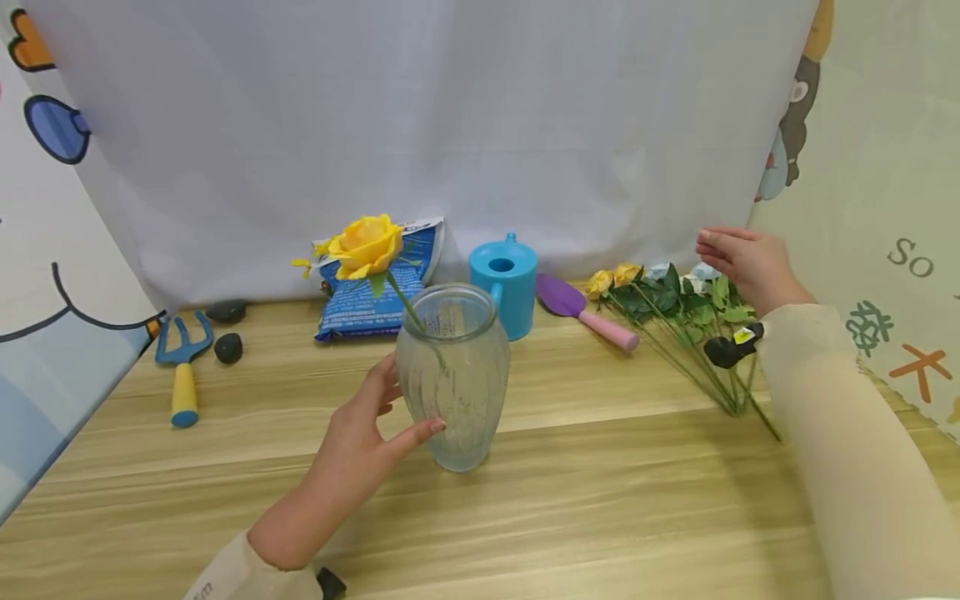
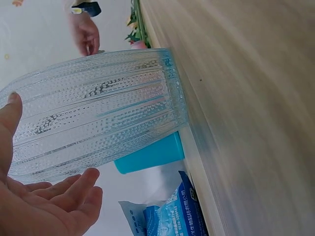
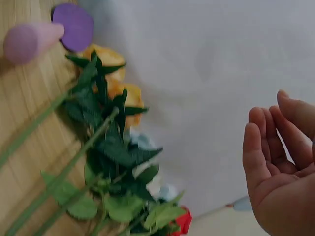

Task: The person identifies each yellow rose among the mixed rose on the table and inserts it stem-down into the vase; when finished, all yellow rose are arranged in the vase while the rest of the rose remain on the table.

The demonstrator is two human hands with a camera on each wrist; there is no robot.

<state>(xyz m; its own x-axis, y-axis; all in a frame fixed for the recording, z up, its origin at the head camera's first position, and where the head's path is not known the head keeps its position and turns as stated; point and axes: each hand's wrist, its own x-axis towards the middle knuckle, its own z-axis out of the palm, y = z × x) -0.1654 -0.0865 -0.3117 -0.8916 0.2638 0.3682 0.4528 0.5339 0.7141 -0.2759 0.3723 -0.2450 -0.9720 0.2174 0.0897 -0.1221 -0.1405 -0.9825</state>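
Observation:
A ribbed clear glass vase (image 1: 457, 392) stands upright on the table with one yellow rose (image 1: 366, 247) leaning out to its left. My left hand (image 1: 367, 437) holds the vase at its left side, thumb across the front and fingers round the side; the left wrist view shows the same thumb (image 2: 11, 110) against the glass. Above the pile of artificial flowers (image 1: 678, 308) at the right, my right hand (image 1: 753, 262) is raised with nothing in it. Its fingers (image 3: 256, 147) are loosely bent in the right wrist view. Yellow, pale blue and red blooms (image 3: 182, 221) show in that pile.
Behind the vase are a blue printed bag (image 1: 360, 304) and a blue watering can (image 1: 515, 287). A purple trowel (image 1: 562, 296) with a pink handle lies beside the can. At left lie a small hand fork (image 1: 182, 367) and two dark stones (image 1: 228, 348). A white cloth (image 1: 450, 125) hangs behind.

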